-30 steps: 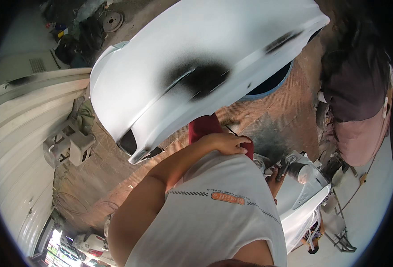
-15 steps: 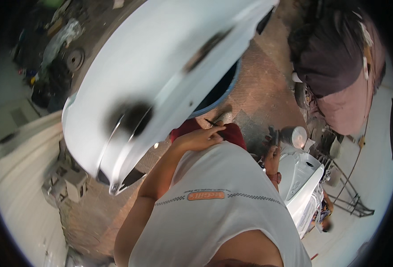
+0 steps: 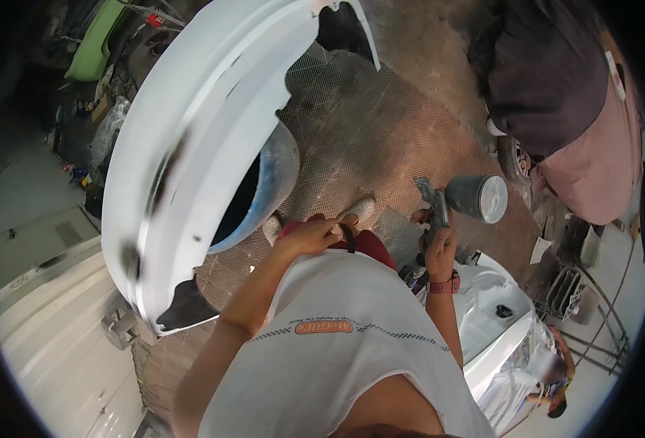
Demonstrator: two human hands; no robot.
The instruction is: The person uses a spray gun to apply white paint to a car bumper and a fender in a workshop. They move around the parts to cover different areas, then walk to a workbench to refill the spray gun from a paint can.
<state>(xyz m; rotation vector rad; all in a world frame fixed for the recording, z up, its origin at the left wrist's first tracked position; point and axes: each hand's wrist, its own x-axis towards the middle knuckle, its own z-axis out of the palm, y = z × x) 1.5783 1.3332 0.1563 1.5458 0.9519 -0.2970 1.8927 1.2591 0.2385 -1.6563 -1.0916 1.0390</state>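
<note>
Spray gun (image 3: 433, 208) was in the right hand (image 3: 441, 252), fingers wrapped around its grip, body sticking up past the fist; grey round cup (image 3: 475, 198) sat against the gun's right side. Red watch (image 3: 445, 285) on the right wrist. Left hand (image 3: 312, 238) was well apart from the gun, to its left, at the waist over the red shorts (image 3: 375, 251), fingers loosely bent next to a dark strap (image 3: 348, 238); couldn't tell if it gripped the strap. White bumper (image 3: 213, 80) with dark sprayed patches stood farther left, well apart from the gun, over a blue drum (image 3: 287, 164). Second white panel (image 3: 486, 303) lay right of the right forearm. Cloth-covered car (image 3: 556, 95) stood upper right, beyond the cup.
</note>
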